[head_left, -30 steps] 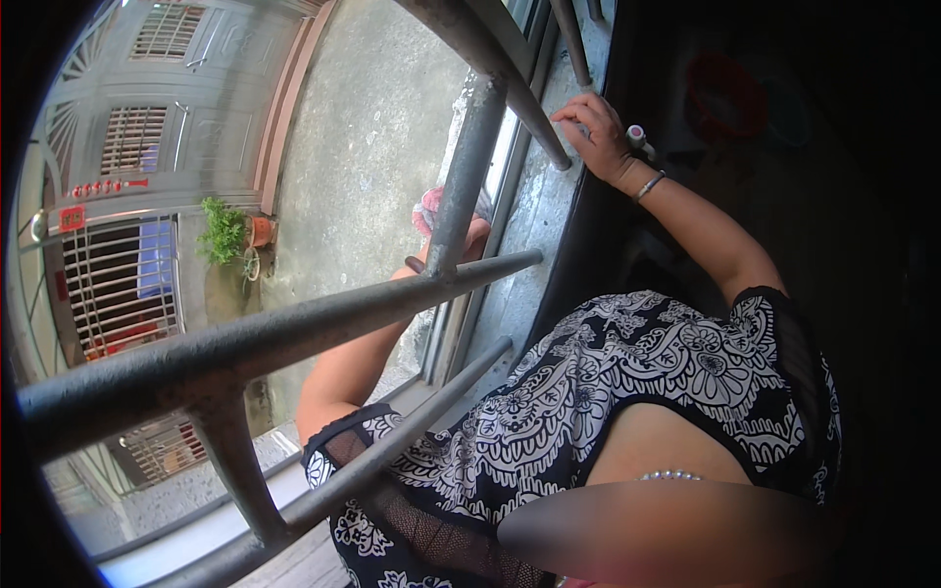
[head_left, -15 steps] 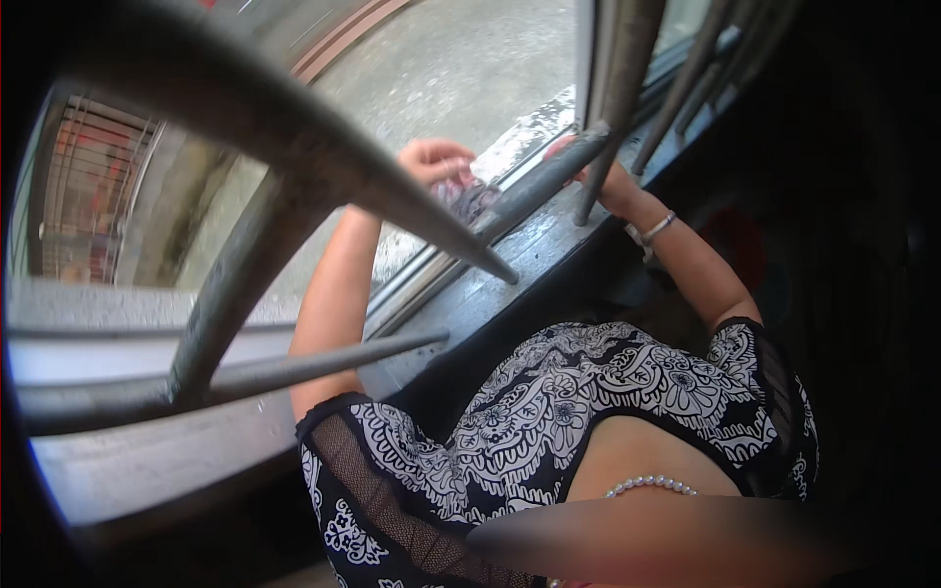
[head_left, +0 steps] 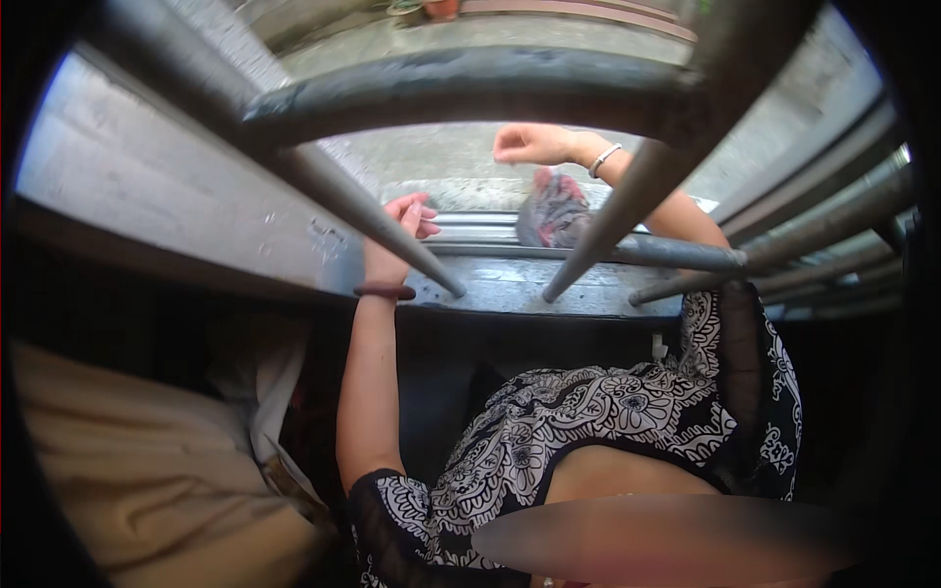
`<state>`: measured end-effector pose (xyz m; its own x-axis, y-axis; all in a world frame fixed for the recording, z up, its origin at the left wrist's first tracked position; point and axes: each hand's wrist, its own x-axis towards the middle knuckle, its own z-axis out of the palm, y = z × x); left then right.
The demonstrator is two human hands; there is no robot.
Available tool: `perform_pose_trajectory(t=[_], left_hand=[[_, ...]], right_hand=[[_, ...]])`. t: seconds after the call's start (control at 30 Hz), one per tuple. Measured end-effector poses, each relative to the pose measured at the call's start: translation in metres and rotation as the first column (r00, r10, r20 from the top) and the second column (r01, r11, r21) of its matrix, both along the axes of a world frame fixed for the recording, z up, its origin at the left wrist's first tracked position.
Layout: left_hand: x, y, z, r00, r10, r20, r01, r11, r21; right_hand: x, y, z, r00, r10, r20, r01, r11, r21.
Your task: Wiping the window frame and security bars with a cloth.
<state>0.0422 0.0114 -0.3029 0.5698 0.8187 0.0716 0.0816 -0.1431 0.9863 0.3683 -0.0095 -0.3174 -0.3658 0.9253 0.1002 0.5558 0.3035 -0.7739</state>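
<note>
A crumpled grey and pink cloth [head_left: 555, 214] lies over the window track [head_left: 475, 227] beyond the metal bars. Past it, over the outer ledge, my right hand [head_left: 537, 144] reaches out with its fingers curled in. The cloth sits below that hand, apparently apart from it, and nothing shows in the fingers. My left hand [head_left: 410, 218] is beside a slanting bar [head_left: 368, 211] at the left of the cloth. Its fingers are loosely spread and hold nothing, and the bar covers part of the hand.
Thick grey bars [head_left: 470, 88] cross in front of the window. Below them runs a wet, shiny sill [head_left: 505, 284]. Beige fabric [head_left: 147, 441] hangs at the lower left. Outside are a concrete ground [head_left: 392, 162] and an orange pot [head_left: 440, 9].
The view has turned. My left hand has left the cloth and come back beside a bar. My right hand has moved from a bar out through the bars, over the cloth.
</note>
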Motion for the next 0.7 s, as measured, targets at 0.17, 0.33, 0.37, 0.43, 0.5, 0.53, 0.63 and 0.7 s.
perform_pose_trajectory(t=[0.17,0.33,0.37,0.43,0.5,0.53,0.63,0.7], left_hand=[[-0.039,0.002,-0.022,0.981,0.130,0.147,-0.137,0.990,0.042],[-0.046,-0.003,-0.059,0.957,0.219,0.189,-0.215,0.976,-0.039],[-0.035,-0.009,-0.058,0.946,0.259,0.196,-0.254,0.966,-0.052],[-0.016,-0.019,-0.040,0.912,0.279,0.300,-0.239,0.957,-0.164],[0.003,-0.031,-0.005,0.853,0.312,0.418,-0.208,0.939,-0.276],[0.020,-0.036,0.010,0.844,0.224,0.487,-0.118,0.964,-0.239],[0.017,-0.032,0.016,0.835,0.001,0.551,0.098,0.984,-0.150],[0.012,-0.034,0.004,0.802,-0.123,0.585,0.273,0.946,-0.175]], right_hand=[[-0.036,-0.018,0.024,0.898,0.205,0.390,-0.035,0.915,-0.401],[-0.039,-0.018,0.040,0.799,0.400,0.449,-0.225,0.892,-0.392],[-0.038,-0.018,0.040,0.804,0.379,0.458,-0.186,0.892,-0.413],[-0.053,-0.008,0.032,0.768,0.386,0.511,-0.138,0.879,-0.456],[-0.060,-0.012,0.025,0.722,0.484,0.493,-0.250,0.848,-0.467],[-0.053,-0.023,0.022,0.686,0.551,0.475,-0.332,0.818,-0.470],[-0.056,-0.054,0.019,0.597,0.629,0.498,-0.551,0.773,-0.316],[-0.043,-0.074,-0.004,0.610,0.576,0.544,-0.716,0.694,0.068]])
